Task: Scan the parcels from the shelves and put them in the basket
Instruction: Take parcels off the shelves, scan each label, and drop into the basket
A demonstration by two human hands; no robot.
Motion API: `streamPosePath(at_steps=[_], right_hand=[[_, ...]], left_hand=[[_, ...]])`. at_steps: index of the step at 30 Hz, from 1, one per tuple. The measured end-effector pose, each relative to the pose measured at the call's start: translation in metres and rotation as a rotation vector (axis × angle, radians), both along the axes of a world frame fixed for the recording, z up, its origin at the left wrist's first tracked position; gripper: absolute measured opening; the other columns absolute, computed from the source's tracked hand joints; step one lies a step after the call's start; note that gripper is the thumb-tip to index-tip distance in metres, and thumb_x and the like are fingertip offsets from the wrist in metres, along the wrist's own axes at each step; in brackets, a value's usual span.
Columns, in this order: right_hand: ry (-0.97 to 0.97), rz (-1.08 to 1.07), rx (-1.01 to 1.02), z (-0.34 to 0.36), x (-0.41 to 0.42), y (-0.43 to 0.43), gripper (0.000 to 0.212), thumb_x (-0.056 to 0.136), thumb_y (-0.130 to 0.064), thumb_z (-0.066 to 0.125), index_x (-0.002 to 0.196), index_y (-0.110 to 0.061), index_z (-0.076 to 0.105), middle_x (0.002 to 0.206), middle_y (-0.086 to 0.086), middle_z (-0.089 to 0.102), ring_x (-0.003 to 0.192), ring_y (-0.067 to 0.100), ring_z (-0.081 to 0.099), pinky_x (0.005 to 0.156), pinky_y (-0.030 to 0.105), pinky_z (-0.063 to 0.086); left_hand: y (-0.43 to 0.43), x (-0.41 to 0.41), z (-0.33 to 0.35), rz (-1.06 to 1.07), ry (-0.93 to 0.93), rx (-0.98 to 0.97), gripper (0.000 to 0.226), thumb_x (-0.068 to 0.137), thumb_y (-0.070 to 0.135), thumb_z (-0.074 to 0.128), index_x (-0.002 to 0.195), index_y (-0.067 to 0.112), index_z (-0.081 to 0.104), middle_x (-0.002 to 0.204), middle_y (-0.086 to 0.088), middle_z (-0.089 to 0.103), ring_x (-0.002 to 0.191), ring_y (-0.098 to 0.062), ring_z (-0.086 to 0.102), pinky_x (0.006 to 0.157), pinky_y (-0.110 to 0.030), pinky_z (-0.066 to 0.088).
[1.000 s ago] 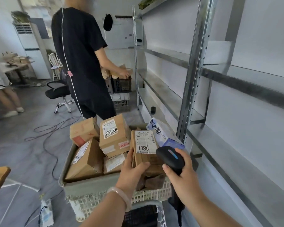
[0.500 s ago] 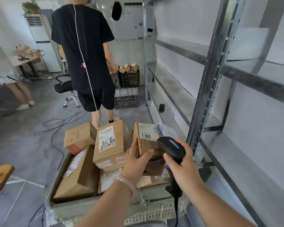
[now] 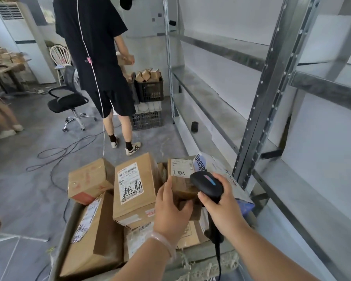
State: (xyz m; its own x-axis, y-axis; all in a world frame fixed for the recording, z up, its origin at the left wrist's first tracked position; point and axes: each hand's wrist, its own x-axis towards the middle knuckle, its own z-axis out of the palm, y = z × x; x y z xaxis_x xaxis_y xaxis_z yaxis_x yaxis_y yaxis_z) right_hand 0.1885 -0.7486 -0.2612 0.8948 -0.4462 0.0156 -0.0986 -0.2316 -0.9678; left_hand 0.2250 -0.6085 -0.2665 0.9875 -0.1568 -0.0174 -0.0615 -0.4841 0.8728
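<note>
Your left hand grasps a small brown parcel, the fingers curled over its near left edge and the thumb tucked at its near edge. The parcel's white label faces up with handwritten digits on it. It is over the right rear part of the basket, among the other parcels; whether it rests on them or is lifted clear cannot be told. Your right hand is clenched round the grip of a black barcode scanner, whose head overlaps the parcel's right side in this view and whose cable hangs down past the basket's front rim. A pale bracelet sits on your left wrist. In the basket a tall labelled box leans just left of the held parcel, a taped box lies behind it to the left, a large carton fills the near left corner, and a white-and-blue printed box lies on the right, beside the metal shelves. A small black cylinder stands on the lowest shelf. Farther off, a person in black stands holding a box over black crates, with an office chair and cables on the floor and a desk at the far left.
</note>
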Motion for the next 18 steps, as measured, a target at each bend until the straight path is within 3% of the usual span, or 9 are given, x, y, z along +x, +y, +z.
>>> streamPosePath(at_steps=[2, 6, 8, 11, 14, 18], right_hand=[[-0.004, -0.023, 0.008, -0.001, 0.001, 0.001, 0.061, 0.082, -0.023, 0.075, 0.126, -0.042, 0.037, 0.117, -0.023, 0.049, 0.107, 0.001, 0.052, 0.089, 0.014, 0.038], [-0.025, -0.063, -0.027, 0.004, -0.003, 0.002, 0.061, 0.083, -0.023, 0.074, 0.126, -0.042, 0.036, 0.113, -0.029, 0.046, 0.102, -0.005, 0.052, 0.081, 0.003, 0.037], [-0.039, -0.079, -0.026, 0.007, -0.004, 0.004, 0.061, 0.083, -0.024, 0.074, 0.126, -0.042, 0.035, 0.113, -0.031, 0.045, 0.103, -0.005, 0.051, 0.086, 0.006, 0.037], [-0.050, -0.093, -0.031, 0.011, -0.006, 0.006, 0.060, 0.084, -0.024, 0.074, 0.126, -0.042, 0.034, 0.118, -0.020, 0.049, 0.110, 0.002, 0.052, 0.091, 0.013, 0.038], [-0.054, -0.097, -0.050, 0.012, -0.010, 0.008, 0.062, 0.084, -0.026, 0.074, 0.127, -0.044, 0.033, 0.122, -0.016, 0.050, 0.111, 0.004, 0.053, 0.087, 0.007, 0.041], [-0.052, -0.137, -0.055, 0.009, -0.018, 0.008, 0.063, 0.082, -0.031, 0.074, 0.128, -0.050, 0.034, 0.125, -0.014, 0.053, 0.111, 0.011, 0.059, 0.095, 0.032, 0.052]], left_hand=[[0.002, 0.003, -0.001, -0.009, -0.043, 0.031, 0.082, 0.087, 0.026, 0.072, 0.154, 0.028, 0.026, 0.155, 0.001, 0.026, 0.146, -0.015, 0.024, 0.120, -0.038, 0.028], [0.008, 0.008, 0.004, -0.056, -0.122, 0.085, 0.076, 0.089, 0.029, 0.070, 0.152, 0.033, 0.028, 0.159, 0.004, 0.019, 0.149, -0.013, 0.017, 0.121, -0.037, 0.027], [0.010, 0.011, 0.006, -0.087, -0.144, 0.085, 0.075, 0.090, 0.029, 0.069, 0.152, 0.036, 0.028, 0.159, 0.005, 0.019, 0.148, -0.013, 0.017, 0.121, -0.032, 0.023], [0.013, 0.013, 0.008, -0.111, -0.144, 0.077, 0.073, 0.091, 0.030, 0.068, 0.151, 0.037, 0.029, 0.159, 0.006, 0.020, 0.148, -0.013, 0.016, 0.118, -0.026, 0.016], [0.016, 0.014, 0.010, -0.139, -0.154, 0.079, 0.071, 0.091, 0.033, 0.066, 0.151, 0.039, 0.029, 0.160, 0.008, 0.019, 0.148, -0.013, 0.015, 0.123, -0.036, 0.019], [0.019, 0.017, 0.015, -0.182, -0.222, 0.159, 0.066, 0.091, 0.039, 0.063, 0.149, 0.039, 0.033, 0.158, 0.009, 0.022, 0.146, -0.020, 0.025, 0.121, -0.043, 0.024]])
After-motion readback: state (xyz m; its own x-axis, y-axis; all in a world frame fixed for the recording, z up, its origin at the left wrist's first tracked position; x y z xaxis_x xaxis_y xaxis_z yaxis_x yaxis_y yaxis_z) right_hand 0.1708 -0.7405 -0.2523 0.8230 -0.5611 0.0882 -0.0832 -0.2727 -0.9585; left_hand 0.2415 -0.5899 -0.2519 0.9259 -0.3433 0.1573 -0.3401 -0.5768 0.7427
